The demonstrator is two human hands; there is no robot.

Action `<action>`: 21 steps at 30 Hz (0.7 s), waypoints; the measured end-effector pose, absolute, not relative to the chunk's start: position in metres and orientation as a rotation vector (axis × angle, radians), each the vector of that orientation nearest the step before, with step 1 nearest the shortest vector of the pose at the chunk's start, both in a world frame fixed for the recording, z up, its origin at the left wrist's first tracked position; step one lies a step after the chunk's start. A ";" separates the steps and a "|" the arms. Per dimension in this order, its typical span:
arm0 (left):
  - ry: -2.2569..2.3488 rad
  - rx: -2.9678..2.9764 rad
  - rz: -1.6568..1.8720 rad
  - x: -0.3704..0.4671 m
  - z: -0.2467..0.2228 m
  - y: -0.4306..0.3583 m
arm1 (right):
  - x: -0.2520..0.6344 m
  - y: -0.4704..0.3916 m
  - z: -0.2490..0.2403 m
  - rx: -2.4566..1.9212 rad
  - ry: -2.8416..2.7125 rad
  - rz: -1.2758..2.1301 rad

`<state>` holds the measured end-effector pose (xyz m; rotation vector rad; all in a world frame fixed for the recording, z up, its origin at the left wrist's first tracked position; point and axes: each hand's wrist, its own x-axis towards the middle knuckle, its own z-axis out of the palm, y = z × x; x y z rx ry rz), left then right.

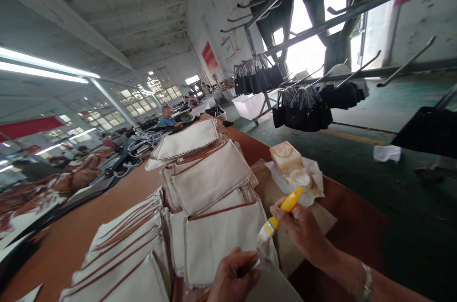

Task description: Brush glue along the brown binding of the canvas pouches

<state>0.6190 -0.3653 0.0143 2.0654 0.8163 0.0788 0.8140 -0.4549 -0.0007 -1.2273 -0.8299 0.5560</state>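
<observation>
Beyond the left edge of the brown tabletop, we note a heap of brown and white material, then a tangle of grey cords. On the tabletop we record a fanned row of cream pouches with brown edging at near left; to its right, further cream pouches lie in overlapping stacks that run away from us. Our left hand, at the near end of these stacks, has thumb and fingers closed on the corner of a pale panel. Just right of it we observe a brush with a yellow handle, tilted, its whitened bristles down at the panel's edge; whether they touch it we cannot tell. Our right hand grasps the brush by the handle, and a bracelet circles that wrist. Behind the right hand, a stained cream container sits on a crumpled translucent sheet. Farther right, we see black bags hanging from a metal rack.
</observation>
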 end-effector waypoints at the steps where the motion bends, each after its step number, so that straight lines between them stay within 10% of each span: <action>1: 0.814 2.080 0.070 0.620 0.013 -0.365 | 0.814 -0.457 0.000 -1.226 -0.839 0.569; 21: 0.928 2.294 0.291 0.614 -0.016 -0.378 | 0.816 -0.470 0.002 -1.169 -0.888 0.845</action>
